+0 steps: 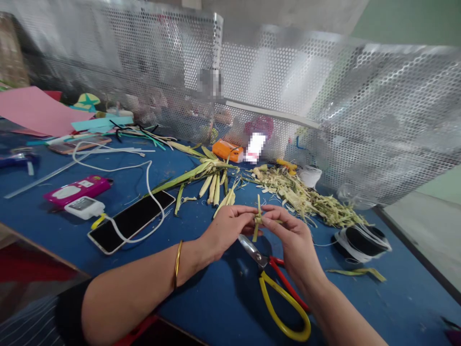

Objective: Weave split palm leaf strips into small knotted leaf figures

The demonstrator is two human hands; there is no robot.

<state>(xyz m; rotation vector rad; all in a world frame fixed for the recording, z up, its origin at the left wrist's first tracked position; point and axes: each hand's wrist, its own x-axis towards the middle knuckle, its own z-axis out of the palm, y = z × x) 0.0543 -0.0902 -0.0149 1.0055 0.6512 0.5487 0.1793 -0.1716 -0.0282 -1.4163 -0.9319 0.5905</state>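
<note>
My left hand [226, 228] and my right hand [291, 235] meet above the blue table [216, 298], both pinching a small piece of folded green leaf strips [258, 218]. One strip stands up from the piece and another hangs down between my fingers. A gold bangle sits on my left wrist. Scissors [277, 288] with red and yellow handles lie on the table just under my hands.
Long green leaves [201, 175] and a pile of leaf trimmings [306, 194] lie behind my hands. A phone [131, 221] with a white cable, a pink case [77, 188], a black thread spool [362, 240] and coloured paper [39, 110] surround them. A perforated metal screen [324, 96] walls the back.
</note>
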